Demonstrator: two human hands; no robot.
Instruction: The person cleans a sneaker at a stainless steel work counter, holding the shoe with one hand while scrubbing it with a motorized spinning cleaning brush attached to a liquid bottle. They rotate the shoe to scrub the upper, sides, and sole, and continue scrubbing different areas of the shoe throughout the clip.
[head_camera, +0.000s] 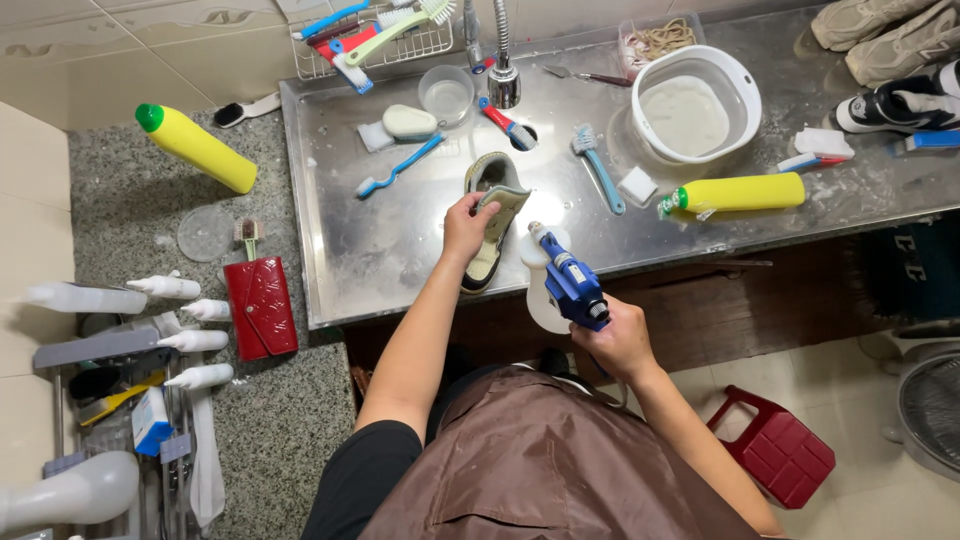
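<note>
My left hand (466, 226) grips a grey-green shoe (493, 215) by its side, holding it over the wet steel sink tray (380, 250). In my right hand (620, 345) is a blue spray gun (570, 285), its nozzle pointed at the shoe from the right. A white bottle (540, 295) hangs under the gun. I wear a brown apron (540, 460).
Brushes (598, 165), a soap bar (410, 122), a clear cup (446, 95), a white basin (695, 105) and a yellow bottle (740, 192) lie on the tray. Sneakers (900, 70) sit at right. A second yellow bottle (195, 147) and red wallet (260, 308) lie left. Red stool (775, 445) below.
</note>
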